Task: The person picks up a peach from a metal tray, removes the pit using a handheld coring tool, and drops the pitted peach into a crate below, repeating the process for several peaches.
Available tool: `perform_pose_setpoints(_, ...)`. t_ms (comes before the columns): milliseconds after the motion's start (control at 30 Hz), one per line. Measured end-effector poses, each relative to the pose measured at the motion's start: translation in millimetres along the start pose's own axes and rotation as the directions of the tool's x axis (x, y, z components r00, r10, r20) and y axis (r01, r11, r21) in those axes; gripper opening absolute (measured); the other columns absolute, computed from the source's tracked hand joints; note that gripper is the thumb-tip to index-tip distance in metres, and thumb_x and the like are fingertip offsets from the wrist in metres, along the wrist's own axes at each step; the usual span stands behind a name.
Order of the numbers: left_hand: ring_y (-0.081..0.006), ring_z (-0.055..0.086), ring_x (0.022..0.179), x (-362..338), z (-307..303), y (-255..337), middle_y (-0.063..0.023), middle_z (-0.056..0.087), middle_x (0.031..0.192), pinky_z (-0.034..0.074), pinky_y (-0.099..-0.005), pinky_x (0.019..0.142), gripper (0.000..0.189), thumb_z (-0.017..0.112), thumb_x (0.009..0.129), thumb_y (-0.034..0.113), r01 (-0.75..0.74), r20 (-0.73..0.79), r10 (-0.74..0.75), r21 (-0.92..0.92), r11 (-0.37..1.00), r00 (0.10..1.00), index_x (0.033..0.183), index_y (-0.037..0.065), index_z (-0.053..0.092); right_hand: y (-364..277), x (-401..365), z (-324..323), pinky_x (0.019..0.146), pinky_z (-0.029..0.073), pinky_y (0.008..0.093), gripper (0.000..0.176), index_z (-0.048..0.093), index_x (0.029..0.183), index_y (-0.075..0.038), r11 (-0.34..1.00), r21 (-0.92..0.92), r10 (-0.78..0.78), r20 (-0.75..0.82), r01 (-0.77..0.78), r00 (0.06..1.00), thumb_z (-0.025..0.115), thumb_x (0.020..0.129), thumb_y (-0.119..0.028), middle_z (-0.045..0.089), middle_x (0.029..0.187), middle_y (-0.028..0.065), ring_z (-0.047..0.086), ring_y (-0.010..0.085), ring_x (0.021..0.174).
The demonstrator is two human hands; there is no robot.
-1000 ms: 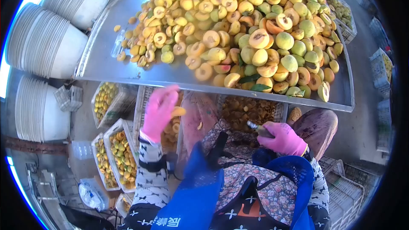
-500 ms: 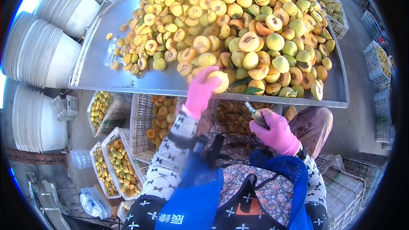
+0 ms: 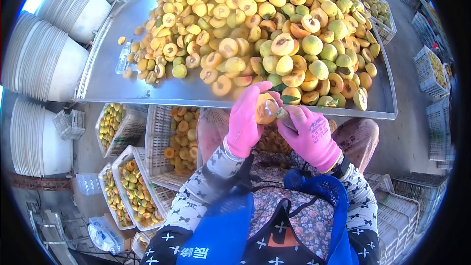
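My left hand (image 3: 245,120), in a pink glove, holds a halved peach (image 3: 265,109) just in front of the table's near edge. Its cut, orange face is turned toward my right. The fingers of my right hand (image 3: 314,135), also gloved in pink, are wrapped round the handle of a pitting knife (image 3: 287,120). The knife's metal tip is against the cut face of the peach, around its middle. Beyond both hands, a large heap of peach halves (image 3: 282,44) covers much of the metal table (image 3: 162,95).
A plastic bottle (image 3: 123,59) lies on the table's left side. Below the edge stands a crate (image 3: 159,159) of peaches by my left knee, with further filled crates (image 3: 140,191) to the left. Stacked white tubs (image 3: 44,59) stand far left, crates (image 3: 400,216) at lower right.
My left hand has drawn the peach half back from the heap toward me. My right hand has moved up and left, bringing the knife's tip onto the fruit.
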State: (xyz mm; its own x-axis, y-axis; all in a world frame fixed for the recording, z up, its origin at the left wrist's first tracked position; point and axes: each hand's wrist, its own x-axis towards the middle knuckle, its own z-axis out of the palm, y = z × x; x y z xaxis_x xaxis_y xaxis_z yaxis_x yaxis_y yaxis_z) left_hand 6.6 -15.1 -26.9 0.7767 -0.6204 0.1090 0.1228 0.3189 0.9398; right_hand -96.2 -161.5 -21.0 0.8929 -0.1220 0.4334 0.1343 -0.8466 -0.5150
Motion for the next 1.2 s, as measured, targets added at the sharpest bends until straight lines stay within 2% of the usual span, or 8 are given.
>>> perform_pose_setpoints(167, -0.0202, 0.066, 0.102, 0.8, -1.0, 13.3, -0.0105, 0.068, 0.105, 0.052, -0.0320, 0.090, 0.034, 0.052, 0.101, 0.020, -0.223, 0.124, 0.186, 0.519, 0.825, 0.975, 0.130, 0.001, 0.053, 3.4, -1.1, -1.1, 0.063, 0.049, 0.0416, 0.031, 0.057, 0.111, -0.011, 0.965, -0.239, -0.077, 0.113, 0.103, 0.991, 0.066, 0.088, -0.031, 0.063, 0.082, 0.0066, 0.066, 0.0257, 0.069)
perform_pose_setpoints(300, -0.0173, 0.066, 0.096, -1.4, 6.3, 15.6, -0.0082, 0.069, 0.101, 0.052, -0.0292, 0.087, 0.032, 0.055, 0.100, 0.016, 0.208, -0.031, -0.210, -0.066, 0.976, 0.977, 0.128, 0.000, 0.055, 3.7, -5.7, -2.2, 0.066, 0.048, 0.0412, 0.033, 0.056, 0.109, -0.007, 0.948, -0.297, -0.052, 0.215, 0.116, 0.975, 0.071, 0.083, -0.023, 0.064, 0.090, 0.0086, 0.066, 0.0276, 0.075)
perform_pose_setpoints(400, -0.0129, 0.063, 0.086, -3.3, 10.0, 14.3, -0.0102, 0.066, 0.103, 0.051, -0.0258, 0.077, 0.033, 0.058, 0.098, 0.016, 0.303, -0.076, -0.307, -0.064, 0.951, 0.949, 0.126, -0.001, 0.054, 8.2, -11.5, 5.2, 0.063, 0.049, 0.0428, 0.031, 0.055, 0.110, -0.007, 0.939, -0.314, -0.059, 0.258, 0.142, 0.964, 0.064, 0.088, -0.028, 0.063, 0.083, 0.0085, 0.066, 0.0281, 0.070)
perform_pose_setpoints(600, -0.0141, 0.063, 0.080, -1.7, 10.0, 12.1, -0.0108, 0.067, 0.095, 0.051, -0.0262, 0.073, 0.035, 0.057, 0.099, 0.020, 0.335, -0.108, -0.337, -0.033, 0.942, 0.935, 0.126, -0.001, 0.055, -5.4, -29.8, 20.3, 0.061, 0.049, 0.0455, 0.021, 0.051, 0.095, -0.003, 0.910, 0.376, 0.086, 0.248, -0.177, 0.965, 0.067, 0.086, -0.012, 0.061, 0.075, 0.0178, 0.063, 0.0412, 0.071)
perform_pose_setpoints(700, -0.0156, 0.063, 0.079, -4.6, 9.2, -7.7, -0.0119, 0.067, 0.092, 0.052, -0.0280, 0.069, 0.039, 0.049, 0.104, 0.032, -0.163, -0.071, 0.189, 0.277, 0.947, 0.979, 0.123, -0.001, 0.057, -12.2, -29.5, 25.0, 0.059, 0.047, 0.0450, 0.022, 0.052, 0.095, -0.002, 0.863, 0.446, 0.145, 0.230, -0.237, 0.962, 0.068, 0.088, -0.014, 0.061, 0.072, 0.0187, 0.063, 0.0421, 0.070)
perform_pose_setpoints(967, -0.0186, 0.064, 0.064, 5.6, 1.9, 4.7, -0.0144, 0.068, 0.075, 0.053, -0.0274, 0.063, 0.056, 0.042, 0.105, 0.047, 0.433, -0.042, -0.431, 0.064, 0.899, 0.901, 0.102, -0.004, 0.064, 0.1, -47.3, 36.8, 0.056, 0.049, 0.0399, 0.020, 0.054, 0.094, -0.001, 0.942, 0.328, 0.004, 0.211, -0.075, 0.978, 0.066, 0.090, -0.017, 0.059, 0.066, 0.0137, 0.064, 0.0337, 0.063)
perform_pose_setpoints(1067, -0.0189, 0.064, 0.063, 9.3, -5.0, 8.4, -0.0145, 0.068, 0.075, 0.053, -0.0280, 0.061, 0.057, 0.043, 0.105, 0.048, 0.483, 0.035, -0.487, 0.085, 0.871, 0.873, 0.101, -0.005, 0.064, -7.9, -39.2, 28.5, 0.050, 0.046, 0.0353, 0.018, 0.055, 0.094, 0.000, 0.732, 0.546, 0.153, 0.451, -0.408, 0.879, 0.063, 0.090, -0.016, 0.058, 0.063, 0.0075, 0.061, 0.0232, 0.055)
perform_pose_setpoints(1200, -0.0202, 0.065, 0.063, 6.1, 8.6, 0.1, -0.0152, 0.068, 0.076, 0.053, -0.0298, 0.060, 0.057, 0.044, 0.104, 0.049, 0.368, -0.113, -0.361, 0.048, 0.929, 0.926, 0.101, -0.005, 0.064, -23.8, -21.0, 4.3, 0.043, 0.039, 0.0281, 0.014, 0.056, 0.090, 0.000, 0.050, 0.571, 0.147, 0.807, -0.819, 0.571, 0.063, 0.088, -0.012, 0.056, 0.061, 0.0041, 0.051, 0.0140, 0.045)
